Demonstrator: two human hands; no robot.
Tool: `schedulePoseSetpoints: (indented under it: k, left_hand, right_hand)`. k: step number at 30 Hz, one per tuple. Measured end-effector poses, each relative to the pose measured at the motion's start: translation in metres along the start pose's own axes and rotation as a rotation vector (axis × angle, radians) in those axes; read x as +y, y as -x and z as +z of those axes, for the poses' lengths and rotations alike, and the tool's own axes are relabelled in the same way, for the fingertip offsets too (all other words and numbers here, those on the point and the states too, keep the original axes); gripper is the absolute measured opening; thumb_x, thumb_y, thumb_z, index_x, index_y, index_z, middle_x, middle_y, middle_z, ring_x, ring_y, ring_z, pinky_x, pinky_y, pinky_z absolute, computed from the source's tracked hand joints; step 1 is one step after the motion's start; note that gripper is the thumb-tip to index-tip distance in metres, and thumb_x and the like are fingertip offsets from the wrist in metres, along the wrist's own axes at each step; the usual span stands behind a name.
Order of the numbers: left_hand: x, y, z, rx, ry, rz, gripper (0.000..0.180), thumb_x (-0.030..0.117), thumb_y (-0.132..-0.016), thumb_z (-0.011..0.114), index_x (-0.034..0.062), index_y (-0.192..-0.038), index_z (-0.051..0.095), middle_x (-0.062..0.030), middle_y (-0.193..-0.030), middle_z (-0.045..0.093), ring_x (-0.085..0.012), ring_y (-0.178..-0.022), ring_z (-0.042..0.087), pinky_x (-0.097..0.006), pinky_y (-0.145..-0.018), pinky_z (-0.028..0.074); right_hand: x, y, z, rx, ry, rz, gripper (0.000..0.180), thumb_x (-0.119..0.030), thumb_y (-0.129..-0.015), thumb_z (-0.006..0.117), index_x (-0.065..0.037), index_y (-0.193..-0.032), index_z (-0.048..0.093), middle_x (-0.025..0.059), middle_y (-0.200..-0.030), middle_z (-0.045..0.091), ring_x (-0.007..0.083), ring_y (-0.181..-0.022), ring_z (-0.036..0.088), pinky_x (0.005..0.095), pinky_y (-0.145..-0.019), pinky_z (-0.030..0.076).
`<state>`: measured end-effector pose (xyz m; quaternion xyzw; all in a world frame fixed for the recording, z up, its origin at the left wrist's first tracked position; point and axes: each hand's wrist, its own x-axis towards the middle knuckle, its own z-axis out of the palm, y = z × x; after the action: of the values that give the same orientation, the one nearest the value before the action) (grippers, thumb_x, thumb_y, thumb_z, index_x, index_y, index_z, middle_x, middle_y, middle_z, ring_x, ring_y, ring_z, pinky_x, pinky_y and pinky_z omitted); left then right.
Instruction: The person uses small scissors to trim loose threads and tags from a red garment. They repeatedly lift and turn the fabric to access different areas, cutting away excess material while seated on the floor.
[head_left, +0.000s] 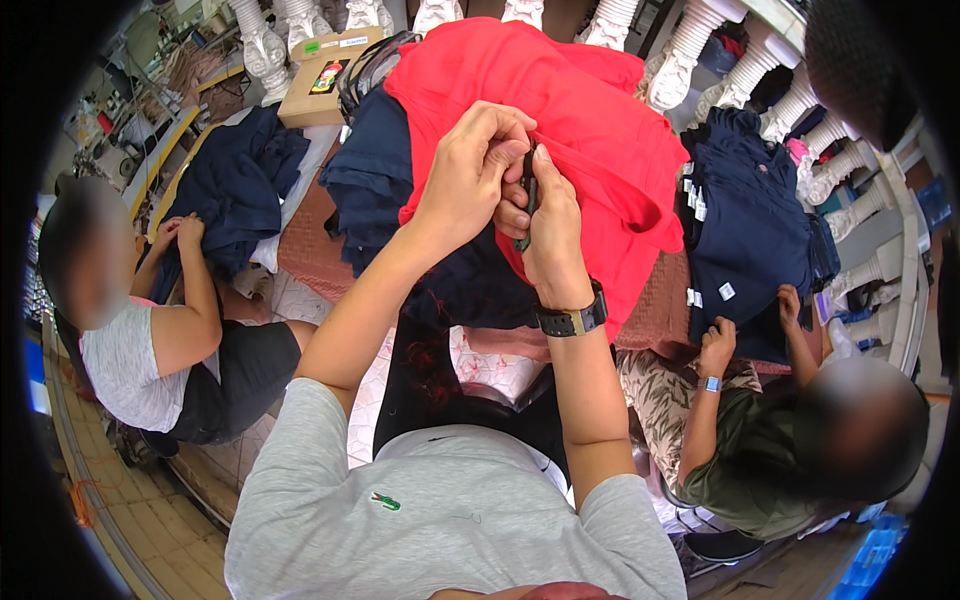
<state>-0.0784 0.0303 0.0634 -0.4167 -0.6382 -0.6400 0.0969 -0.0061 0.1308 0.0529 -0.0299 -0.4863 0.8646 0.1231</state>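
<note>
A bright red garment (600, 100) is spread over the pile in front of me, with a raised fold running right from my fingers. My left hand (478, 170) is closed, thumb and fingertips pinched at this garment's edge; any thread between them is too small to see. Close against it, my right hand (548, 215) is wrapped round a slim dark tool, apparently thread snips (525, 205), standing nearly upright in the fist. The snips' upper end meets the left fingertips. Underneath the red cloth lie folded navy garments (372, 165).
At left, a co-worker handles a navy garment (235, 175); another at right handles a stack of navy garments (750, 220) with white tags. A cardboard box (325, 85) sits at the far left of the pile. White balusters (690, 50) line the back.
</note>
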Motion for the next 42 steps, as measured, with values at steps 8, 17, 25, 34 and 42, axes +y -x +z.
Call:
schedulePoseSetpoints:
  k: [8,17,25,34,42]
  left_hand:
    - [0.006,-0.002,-0.004,-0.088,0.005,0.032,0.007,0.003,-0.101,0.055,-0.0004,-0.094,0.056,-0.0079,-0.106,0.061,-0.0156,-0.099,0.060,-0.029,-0.088,0.049]
    - [0.018,0.014,-0.016,-0.298,-0.218,0.224,0.019,0.015,-0.088,0.074,0.0020,-0.095,0.062,-0.0099,-0.114,0.061,-0.0279,-0.117,0.056,-0.039,-0.102,0.043]
    - [0.011,-0.006,0.010,-0.159,-0.478,0.318,0.021,0.006,-0.086,0.072,0.0039,-0.106,0.066,-0.0078,-0.124,0.060,-0.0287,-0.118,0.054,-0.040,-0.103,0.043]
    - [0.011,0.002,-0.025,-0.003,-0.990,0.313,0.055,-0.010,-0.073,0.056,0.0163,-0.120,0.068,-0.0053,-0.130,0.057,-0.0303,-0.121,0.050,-0.044,-0.100,0.042]
    - [0.018,-0.010,-0.074,0.011,-0.865,0.253,0.066,-0.014,-0.073,0.047,0.0148,-0.130,0.063,-0.0097,-0.130,0.056,-0.0346,-0.120,0.052,-0.047,-0.102,0.042]
  right_hand:
    - [-0.003,-0.001,-0.006,0.010,0.063,0.020,0.040,-0.040,-0.109,0.036,-0.013,-0.080,0.046,-0.0053,-0.062,0.037,0.0051,-0.045,0.030,0.0219,-0.042,0.021]
    - [-0.063,0.060,-0.063,0.615,1.374,-0.902,0.029,-0.003,-0.082,0.071,-0.002,-0.110,0.065,0.0148,-0.103,0.058,0.0270,-0.096,0.061,0.0331,-0.080,0.048]
    - [-0.097,0.045,-0.117,0.259,0.706,-0.332,0.015,-0.010,-0.093,0.066,0.000,-0.103,0.073,-0.0045,-0.073,0.058,0.0021,-0.059,0.046,0.0208,-0.054,0.034]
    - [-0.110,0.049,-0.113,0.532,0.487,-0.286,0.010,-0.019,-0.090,0.066,-0.009,-0.094,0.067,-0.0073,-0.070,0.051,0.0026,-0.048,0.034,0.0215,-0.046,0.024]
    - [-0.131,0.030,-0.107,0.428,0.606,-0.393,0.009,-0.017,-0.089,0.071,-0.008,-0.092,0.070,-0.0099,-0.071,0.049,-0.0010,-0.049,0.030,0.0215,-0.046,0.020]
